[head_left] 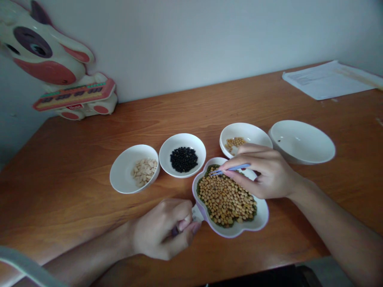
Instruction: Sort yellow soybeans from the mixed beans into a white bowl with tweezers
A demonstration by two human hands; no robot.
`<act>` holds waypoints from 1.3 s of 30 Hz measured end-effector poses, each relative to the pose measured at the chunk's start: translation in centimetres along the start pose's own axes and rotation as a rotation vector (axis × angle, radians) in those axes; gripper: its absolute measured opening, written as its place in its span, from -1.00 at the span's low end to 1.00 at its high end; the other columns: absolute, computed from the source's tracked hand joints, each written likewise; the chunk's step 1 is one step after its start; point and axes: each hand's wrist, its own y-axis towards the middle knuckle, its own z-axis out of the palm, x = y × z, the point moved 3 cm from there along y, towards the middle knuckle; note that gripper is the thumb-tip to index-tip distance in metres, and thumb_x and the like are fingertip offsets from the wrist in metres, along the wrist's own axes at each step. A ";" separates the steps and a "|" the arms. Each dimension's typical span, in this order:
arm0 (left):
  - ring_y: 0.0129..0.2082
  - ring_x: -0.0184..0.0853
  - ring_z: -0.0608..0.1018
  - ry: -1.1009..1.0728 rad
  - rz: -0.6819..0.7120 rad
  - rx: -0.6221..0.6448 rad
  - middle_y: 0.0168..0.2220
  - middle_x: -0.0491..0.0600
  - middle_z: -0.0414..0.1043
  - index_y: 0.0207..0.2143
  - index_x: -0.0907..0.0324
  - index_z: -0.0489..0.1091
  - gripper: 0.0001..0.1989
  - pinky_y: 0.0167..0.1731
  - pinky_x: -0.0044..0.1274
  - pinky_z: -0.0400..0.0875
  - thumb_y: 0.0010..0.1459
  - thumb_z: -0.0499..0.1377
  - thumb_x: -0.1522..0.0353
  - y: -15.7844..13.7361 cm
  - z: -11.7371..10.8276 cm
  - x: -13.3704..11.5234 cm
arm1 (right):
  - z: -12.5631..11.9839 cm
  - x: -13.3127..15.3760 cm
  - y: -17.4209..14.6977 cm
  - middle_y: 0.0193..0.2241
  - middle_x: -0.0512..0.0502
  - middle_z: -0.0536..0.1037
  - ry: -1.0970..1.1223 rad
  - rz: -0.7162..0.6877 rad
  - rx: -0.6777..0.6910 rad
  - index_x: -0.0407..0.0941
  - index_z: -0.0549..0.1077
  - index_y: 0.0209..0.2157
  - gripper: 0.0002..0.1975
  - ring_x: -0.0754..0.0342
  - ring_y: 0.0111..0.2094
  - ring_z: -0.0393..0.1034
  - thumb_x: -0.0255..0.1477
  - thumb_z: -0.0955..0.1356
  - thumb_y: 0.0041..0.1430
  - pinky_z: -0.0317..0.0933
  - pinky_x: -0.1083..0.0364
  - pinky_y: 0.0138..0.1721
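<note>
My left hand (166,229) is closed round the handle of a paw-shaped dish (261,213) with a lilac rim. Yellow soybeans (229,199) fill the dish, with small green beans (212,169) showing round their edge. Between the thumb and fingers of my right hand (263,171) is a pair of blue tweezers (231,169), tips down at the beans near the dish's far side. Whether the tips pinch a bean is too small to tell. Just behind this hand, a white bowl (254,133) holds a few soybeans (235,142).
Left of the dish stand a bowl (119,171) of pale flat seeds (144,171) and a bowl (196,142) of black beans (184,158). A larger white bowl (311,143) with a dark speck sits at right. Papers (329,81) and a cow-shaped toy keyboard (74,95) lie farther back.
</note>
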 end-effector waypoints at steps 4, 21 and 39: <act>-0.57 -0.50 0.17 0.004 -0.007 0.006 -0.50 -0.22 0.17 -0.37 0.10 0.04 -0.70 -0.57 -0.57 0.05 0.29 0.12 0.55 0.0 0.0 0.0 | 0.0 0.1 0.0 -0.44 0.06 0.65 -0.009 0.004 0.000 -0.03 0.59 -0.18 -0.89 0.13 -0.43 0.50 -0.51 0.44 0.30 0.36 0.10 -0.36; -0.57 -0.49 0.16 -0.037 -0.005 0.007 -0.49 -0.22 0.16 -0.37 0.09 0.01 -0.68 -0.56 -0.56 0.04 0.26 0.12 0.56 -0.2 0.1 0.4 | -4.2 -2.0 -2.0 -0.34 -0.01 0.65 -0.182 0.298 -0.383 0.15 0.63 -0.12 -0.77 -0.02 -0.42 0.47 -0.46 0.49 0.23 0.27 -0.08 -0.42; -0.58 -0.49 0.21 0.153 -0.025 -0.050 -0.52 -0.22 0.19 -0.42 0.10 0.06 -0.71 -0.55 -0.58 0.12 0.32 0.11 0.48 -0.5 0.2 0.1 | -5.8 -1.6 -2.9 -0.32 -0.01 0.67 -0.281 0.248 -0.370 0.07 0.62 -0.11 -0.84 0.07 -0.44 0.46 -0.43 0.46 0.31 0.35 0.01 -0.36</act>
